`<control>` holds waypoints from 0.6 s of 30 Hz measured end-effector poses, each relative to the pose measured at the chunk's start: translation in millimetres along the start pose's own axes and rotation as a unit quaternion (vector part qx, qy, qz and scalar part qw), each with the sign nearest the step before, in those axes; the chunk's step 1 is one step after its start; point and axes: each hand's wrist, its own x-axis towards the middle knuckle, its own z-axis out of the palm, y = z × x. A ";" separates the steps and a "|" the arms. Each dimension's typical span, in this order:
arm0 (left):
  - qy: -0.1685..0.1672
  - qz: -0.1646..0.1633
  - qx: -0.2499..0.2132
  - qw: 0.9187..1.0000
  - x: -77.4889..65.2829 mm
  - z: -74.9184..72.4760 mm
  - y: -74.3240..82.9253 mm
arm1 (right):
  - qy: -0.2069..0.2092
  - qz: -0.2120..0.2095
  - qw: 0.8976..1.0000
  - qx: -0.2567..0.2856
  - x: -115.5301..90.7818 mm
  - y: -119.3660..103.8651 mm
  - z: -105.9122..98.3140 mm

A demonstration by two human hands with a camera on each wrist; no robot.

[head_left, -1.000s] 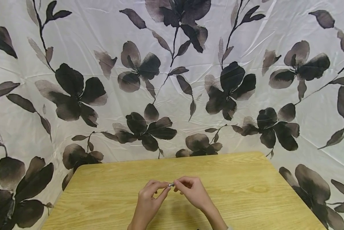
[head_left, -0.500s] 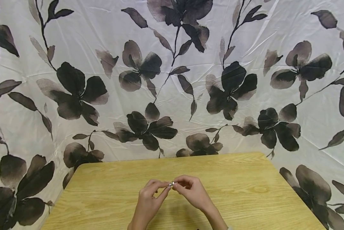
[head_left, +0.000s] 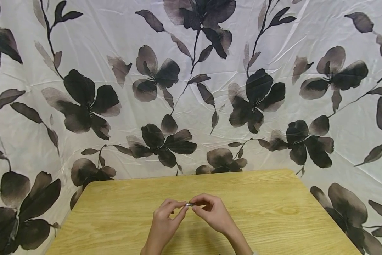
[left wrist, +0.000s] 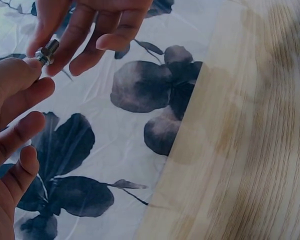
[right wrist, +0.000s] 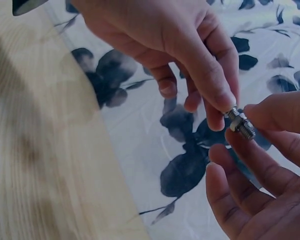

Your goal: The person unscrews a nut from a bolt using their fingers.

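Observation:
Above the table, my left hand (head_left: 167, 219) pinches a small silver bolt (head_left: 189, 204) between thumb and index finger. Both wrist views show threads on the bolt (right wrist: 242, 126) and a nut-like collar around its middle; whether the collar is a separate piece I cannot tell. My right hand (head_left: 212, 211) faces it from the other side, thumb and index finger spread around the free threaded end. In the right wrist view the right index fingertip (right wrist: 235, 140) lies close to the collar; contact is unclear. The left fingertips hide the bolt's other end.
A light wood table (head_left: 267, 202) with rounded far corners lies beneath both hands. Behind it and at its sides hangs a white cloth (head_left: 191, 106) printed with dark flowers. A dark shape (right wrist: 26, 6) shows at the right wrist view's top left corner.
My right thumb and index finger pinched the bolt's end earlier and now stand apart around it. The left hand keeps its pinch, having shifted slightly left.

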 end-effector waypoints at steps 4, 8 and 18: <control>0.002 0.005 0.006 1.000 1.1 0.4 -3.0 | 0.000 -0.023 1.000 0.016 1.8 -1.7 -0.8; 0.001 0.005 0.004 1.000 2.2 0.9 -4.3 | 0.018 -0.034 0.999 0.022 2.7 -2.1 -1.8; 0.004 -0.001 -0.018 1.000 -2.6 3.3 -4.4 | 0.016 0.056 0.998 -0.021 2.1 3.8 -2.8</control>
